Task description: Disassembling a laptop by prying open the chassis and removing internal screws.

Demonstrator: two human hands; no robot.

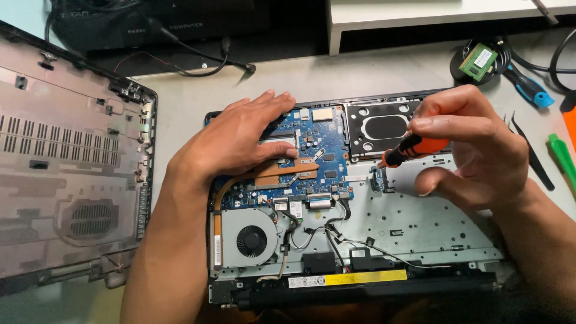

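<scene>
An opened laptop [420,234] lies upside down on the desk, its blue circuit board [324,174], copper heat pipe [282,174] and round fan [251,240] bare. My left hand [237,135] rests flat on the upper left part of the board, fingers spread. My right hand [474,144] grips an orange and black screwdriver [411,149], whose tip points down and left at a small connector board [378,177] beside the blue board.
The laptop's removed bottom cover [66,162] lies to the left. At the right sit a green memory module [478,61], a blue-handled tool [531,89], black tweezers [534,159] and a green pry tool [564,157]. A black bag [144,21] and cables lie behind.
</scene>
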